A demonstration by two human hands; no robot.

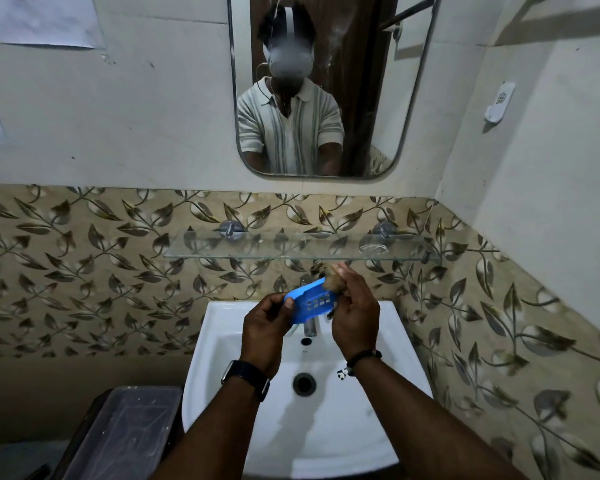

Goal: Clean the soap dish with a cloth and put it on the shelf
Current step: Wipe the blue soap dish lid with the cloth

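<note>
Blue plastic soap dish (309, 304) looks light and stiff, slotted base, likely slick if wet; best pinched at a short end rim, as the left hand (265, 327) does now, fingers closed on its near-left end over the white basin (388, 341). Right hand (355, 313) is wrapped tight round a bunched tan cloth (329, 280), pressing it on the dish's far end opposite that pinch; both wrists raised, just under the glass shelf (302, 249)

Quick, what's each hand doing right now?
Left hand: closed on one end of the blue plastic soap dish, held above the white sink.
Right hand: closed on a bunched tan cloth, pressed against the dish.
</note>
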